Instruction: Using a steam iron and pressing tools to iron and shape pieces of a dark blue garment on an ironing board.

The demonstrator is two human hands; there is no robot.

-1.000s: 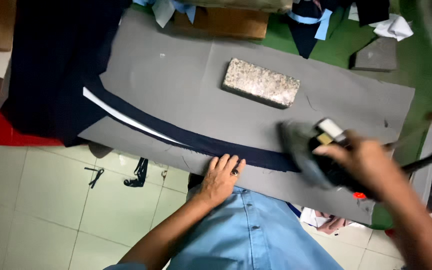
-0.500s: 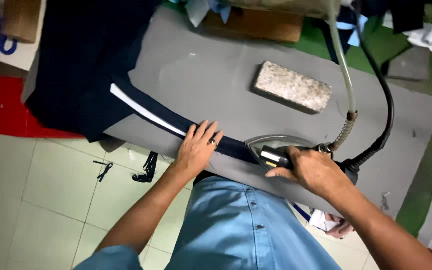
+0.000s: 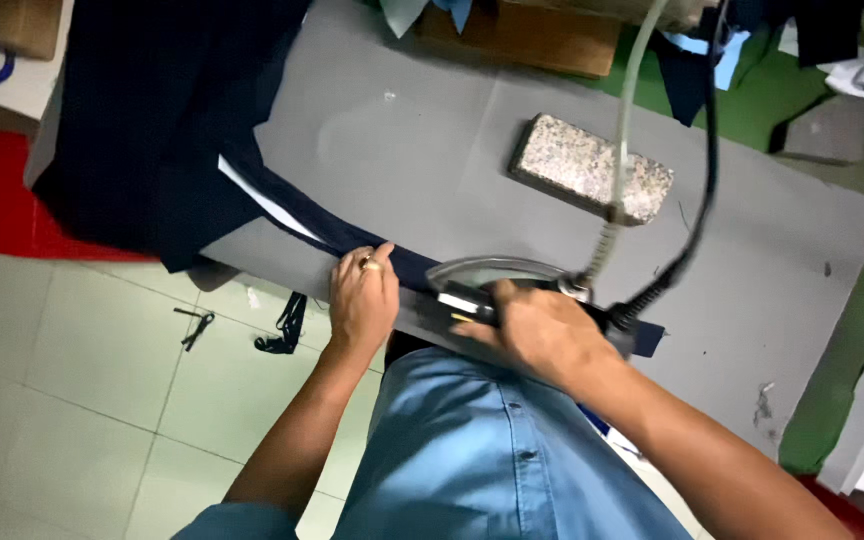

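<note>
1. Grey felt covers the ironing table in the head view, and a long dark blue cloth strip lies along its near edge.
2. The left hand lies flat on the strip, fingers together, pressing it down.
3. The right hand is wrapped tight around the handle of a silver steam iron, which sits on the strip just beside the left hand.
4. A speckled stone block rests farther back on the table, well apart from both hands.

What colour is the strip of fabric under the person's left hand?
Dark navy blue: the fabric strip under the left hand shows best in the head view.
</note>
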